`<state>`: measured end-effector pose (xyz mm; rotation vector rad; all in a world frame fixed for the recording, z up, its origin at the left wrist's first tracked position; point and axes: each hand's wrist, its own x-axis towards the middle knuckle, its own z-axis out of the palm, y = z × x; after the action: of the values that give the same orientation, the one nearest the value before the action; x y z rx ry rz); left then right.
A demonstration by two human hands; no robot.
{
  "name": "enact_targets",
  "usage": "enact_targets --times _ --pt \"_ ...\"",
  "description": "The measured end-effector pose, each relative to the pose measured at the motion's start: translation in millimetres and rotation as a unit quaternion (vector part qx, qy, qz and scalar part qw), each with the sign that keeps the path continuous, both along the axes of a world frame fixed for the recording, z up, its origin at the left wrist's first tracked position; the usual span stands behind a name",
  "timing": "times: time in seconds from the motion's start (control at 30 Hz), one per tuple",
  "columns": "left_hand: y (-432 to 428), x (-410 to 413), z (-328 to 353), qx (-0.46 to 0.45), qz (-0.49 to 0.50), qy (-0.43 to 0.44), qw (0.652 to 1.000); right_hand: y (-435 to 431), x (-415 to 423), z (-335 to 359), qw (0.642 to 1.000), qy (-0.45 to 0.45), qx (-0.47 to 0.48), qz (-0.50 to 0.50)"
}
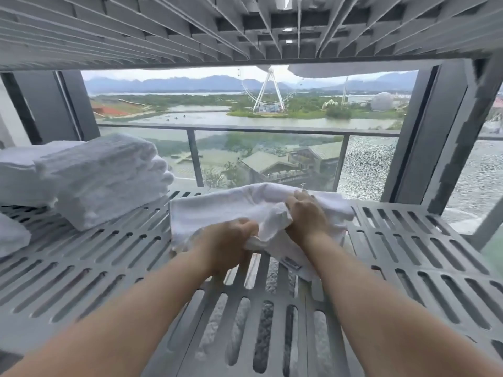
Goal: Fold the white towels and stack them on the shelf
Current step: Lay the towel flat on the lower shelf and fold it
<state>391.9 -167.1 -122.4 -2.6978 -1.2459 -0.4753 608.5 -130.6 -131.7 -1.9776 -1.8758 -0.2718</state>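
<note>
Slotted grey shelf [408,257] holds my loose white towel [217,210] mid-shelf, left hand [231,240] and right hand [306,217] both clenched on it; risk: crooked fold, cloth snagging slots beside 1 folded stack [103,175].

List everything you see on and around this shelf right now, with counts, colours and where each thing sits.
Slotted grey metal shelf: one, grey, across the foreground.
Upper slatted shelf: one, grey, overhead.
Stack of folded white towels: one stack, white, left on the shelf.
Other white towel piles: two partly seen, far left edge.
Loose white towel: one, white, centre of shelf, crumpled.
Glass balcony railing: one, behind the shelf.
Ferris wheel: one, white, distant.
Left hand: gripping the loose towel.
Right hand: gripping it too.
</note>
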Motion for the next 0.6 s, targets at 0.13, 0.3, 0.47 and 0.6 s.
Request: enact_targets --times 0.13,0.3,0.47,0.6 --pt "-16.7 -10.1 -8.0 0.042 0.07 0.039 0.996 -29.1 -9.8 -6.5 0.994 0.105 0.013 0.022" --pt "-36.6 -16.6 -12.4 0.112 0.067 0.116 0.985 -77.0 -20.0 -11.1 0.992 0.116 0.055 -0.005" --pt "-50.9 -34.4 -8.2 0.081 0.109 0.166 0.977 -119.8 -48.5 -10.3 0.993 0.057 -0.102 -0.017" --pt "-50.9 -74.7 -7.4 0.048 0.236 0.166 0.956 -153.2 -61.2 -17.8 0.99 0.059 -0.092 -0.091"
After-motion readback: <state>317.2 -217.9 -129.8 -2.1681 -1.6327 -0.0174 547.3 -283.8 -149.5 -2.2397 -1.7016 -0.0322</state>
